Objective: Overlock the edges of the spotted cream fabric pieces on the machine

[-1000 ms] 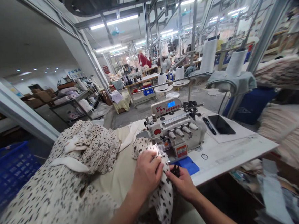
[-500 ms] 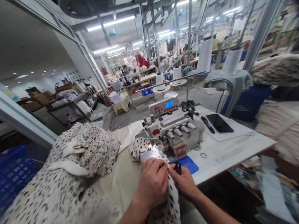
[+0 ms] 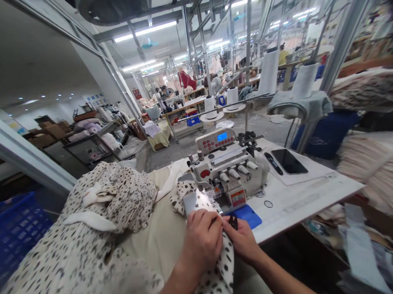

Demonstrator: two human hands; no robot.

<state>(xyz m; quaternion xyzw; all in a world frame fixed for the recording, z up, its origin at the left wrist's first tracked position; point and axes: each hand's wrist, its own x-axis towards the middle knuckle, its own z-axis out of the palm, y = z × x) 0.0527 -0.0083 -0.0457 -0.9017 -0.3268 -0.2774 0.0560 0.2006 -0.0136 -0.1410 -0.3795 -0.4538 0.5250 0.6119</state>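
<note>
My left hand (image 3: 205, 237) is closed on spotted cream fabric (image 3: 226, 260) just in front of the overlock sewing machine (image 3: 227, 171). Beside it, my right hand (image 3: 240, 237) pinches the edge of the same fabric. A small dark object (image 3: 233, 222) shows in the right hand's fingers; its kind is unclear. Part of the fabric lies under the machine's lit needle area, and its lower end hangs toward me. The fingertips of both hands nearly meet at the fabric edge.
A large heap of spotted fabric (image 3: 89, 242) lies left, near a blue basket (image 3: 15, 238). On the table's right are a phone (image 3: 289, 161), a black pen-like item (image 3: 273, 163) and a dark ring (image 3: 268, 204). Thread cones (image 3: 268, 74) stand behind the machine.
The fabric's hanging end has risen and spread out below my hands, and more of it shows flat by the needle area. Both hands stay almost in place.
</note>
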